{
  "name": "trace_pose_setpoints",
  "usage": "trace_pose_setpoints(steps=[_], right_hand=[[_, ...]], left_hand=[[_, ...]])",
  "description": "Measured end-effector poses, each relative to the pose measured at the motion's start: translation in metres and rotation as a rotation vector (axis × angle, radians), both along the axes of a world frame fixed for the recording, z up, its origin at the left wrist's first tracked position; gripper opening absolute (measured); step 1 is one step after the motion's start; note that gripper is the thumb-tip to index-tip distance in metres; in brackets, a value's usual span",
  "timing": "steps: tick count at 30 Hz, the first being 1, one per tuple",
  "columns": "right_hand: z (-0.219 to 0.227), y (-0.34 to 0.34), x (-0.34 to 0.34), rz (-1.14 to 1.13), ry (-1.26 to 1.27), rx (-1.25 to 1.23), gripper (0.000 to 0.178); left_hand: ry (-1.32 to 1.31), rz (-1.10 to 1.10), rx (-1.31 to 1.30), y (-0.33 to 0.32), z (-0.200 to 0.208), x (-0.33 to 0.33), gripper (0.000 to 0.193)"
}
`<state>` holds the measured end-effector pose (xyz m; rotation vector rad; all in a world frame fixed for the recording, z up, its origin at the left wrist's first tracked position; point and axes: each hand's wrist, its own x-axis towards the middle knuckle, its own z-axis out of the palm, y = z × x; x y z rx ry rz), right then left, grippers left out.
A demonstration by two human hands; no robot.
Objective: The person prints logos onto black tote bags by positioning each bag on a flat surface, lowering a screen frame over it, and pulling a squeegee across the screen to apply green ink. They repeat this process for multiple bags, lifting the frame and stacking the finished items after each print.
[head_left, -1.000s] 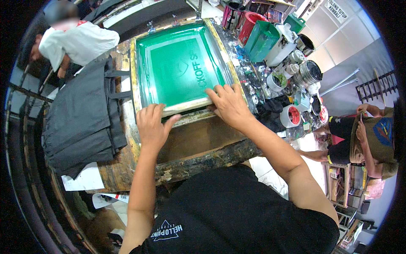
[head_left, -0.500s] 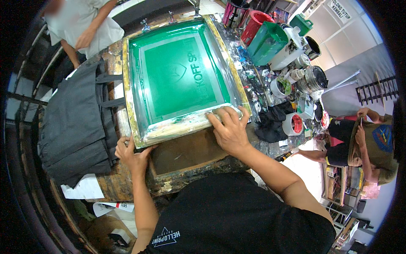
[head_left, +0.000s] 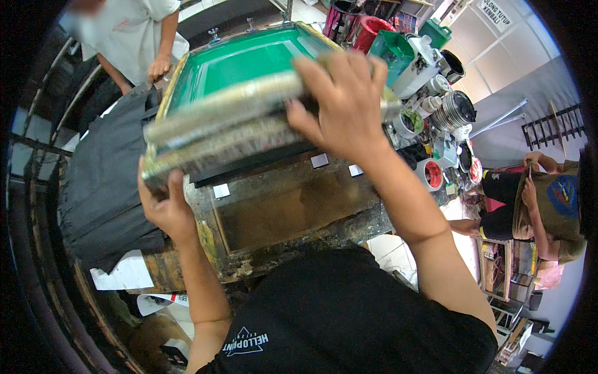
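Two hands grip the screen [head_left: 249, 106], a green-meshed printing frame tipped up at its near edge over the counter [head_left: 293, 212]. The left hand [head_left: 163, 209] has its fingers closed under the frame's near left corner; the right hand [head_left: 349, 103] is spread over the near right rail, fingers curled tight on it. The far edge sits lower, toward the back of the counter, so the lifting step looks to be in hand, with the stained platen [head_left: 274, 215] bared beneath. Going on would call for an even pull from both hands, since the frame looks wide and could twist if one corner leads. A black cloth [head_left: 106, 181] lies draped over the counter's left side, just beside the frame. Ink pots [head_left: 430, 174] and cans crowd the right side, near the right wrist, and could be knocked if the frame swings that way. Another person [head_left: 134, 37] stands at the far left corner, one hand close to the frame's back rail. A third person [head_left: 542, 206] is well apart on the right
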<state>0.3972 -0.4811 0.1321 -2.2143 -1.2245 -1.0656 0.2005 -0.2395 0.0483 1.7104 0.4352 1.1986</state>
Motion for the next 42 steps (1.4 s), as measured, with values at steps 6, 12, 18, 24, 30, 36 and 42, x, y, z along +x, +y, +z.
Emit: trace_pose_setpoints(steps=[6, 12, 18, 24, 30, 36, 42], right_hand=[[0.086, 0.036, 0.046, -0.036, 0.073, -0.032, 0.070], [0.109, 0.047, 0.058, -0.027, 0.111, -0.039, 0.064], [0.142, 0.059, 0.072, -0.107, 0.198, -0.152, 0.067], [0.151, 0.052, 0.072, -0.005, 0.243, -0.174, 0.069], [0.147, 0.058, 0.080, -0.127, 0.142, -0.186, 0.072], [0.177, 0.061, 0.062, -0.087, 0.398, -0.288, 0.073], [0.153, 0.066, 0.078, -0.121, 0.200, -0.150, 0.074]], left_hand=[[0.002, -0.016, 0.131, 0.016, 0.032, 0.030, 0.088], [0.815, 0.229, 0.378, 0.028, -0.074, -0.006, 0.094], [1.131, 0.299, 0.423, 0.016, -0.114, -0.006, 0.074], [0.883, 0.203, 0.292, 0.027, -0.103, 0.013, 0.046], [0.457, 0.039, 0.173, 0.056, -0.074, 0.040, 0.032], [0.227, -0.064, -0.022, 0.169, 0.043, 0.034, 0.031], [0.272, 0.092, -0.023, 0.298, 0.066, -0.057, 0.035]])
